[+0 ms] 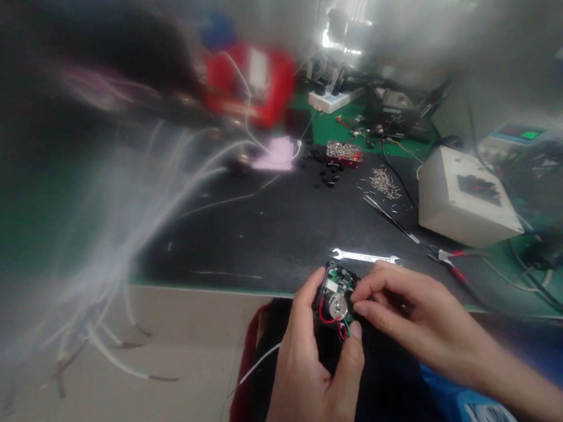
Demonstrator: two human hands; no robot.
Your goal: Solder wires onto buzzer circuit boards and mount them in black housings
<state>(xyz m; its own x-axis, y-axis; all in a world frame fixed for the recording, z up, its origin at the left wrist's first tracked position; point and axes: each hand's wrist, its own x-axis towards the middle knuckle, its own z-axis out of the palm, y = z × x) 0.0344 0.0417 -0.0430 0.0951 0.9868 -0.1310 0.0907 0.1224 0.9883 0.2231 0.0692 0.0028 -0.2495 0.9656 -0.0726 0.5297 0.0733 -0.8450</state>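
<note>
My left hand (312, 362) grips a small black housing (338, 299) by its sides, fingers along the left edge and thumb at the lower right. Inside it show a green circuit board, a round silver motor-like part and red, black and green wires. The thumb and index finger of my right hand (403, 312) are pinched together at the housing's right side; what lies between them, if anything, is hidden. A white cable (260, 364) emerges beside my left hand. Just beyond the housing, an open-ended wrench (364, 256) lies on the black mat (264, 239).
Tweezers (393, 219), a pile of screws (384, 183) and a red box of small metal parts (343, 153) lie farther back. At right are a white box (466, 198) and red-handled pliers (448, 260). White cables (130, 254) hang over the left edge. A red bin (253, 83) stands behind.
</note>
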